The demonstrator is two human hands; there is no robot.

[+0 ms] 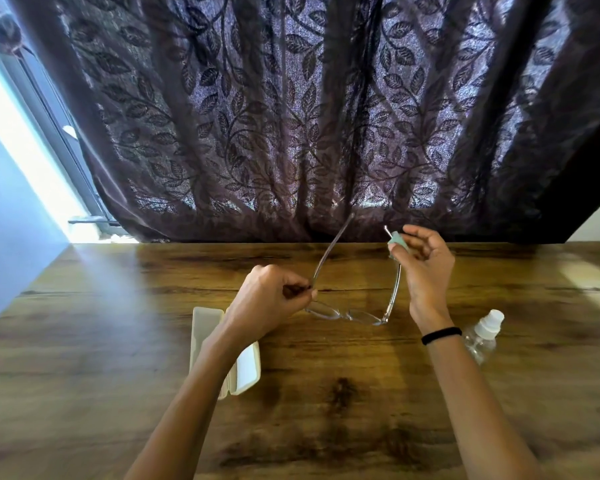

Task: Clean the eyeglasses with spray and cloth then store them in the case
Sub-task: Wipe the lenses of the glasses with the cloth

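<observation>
Open white case at 7 o'clock, one spray bottle at 4. Left hand pinches one clear-framed eyeglasses at the hinge. Right hand pinches one green cloth around the temple tip.

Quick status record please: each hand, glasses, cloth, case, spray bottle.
left hand: pinching the eyeglasses at the left hinge
right hand: pressing cloth around the right temple tip
eyeglasses: temples unfolded, pointing away, lenses toward the person
case: open on table, under left forearm
spray bottle: capped, beside right wrist, untouched
</observation>
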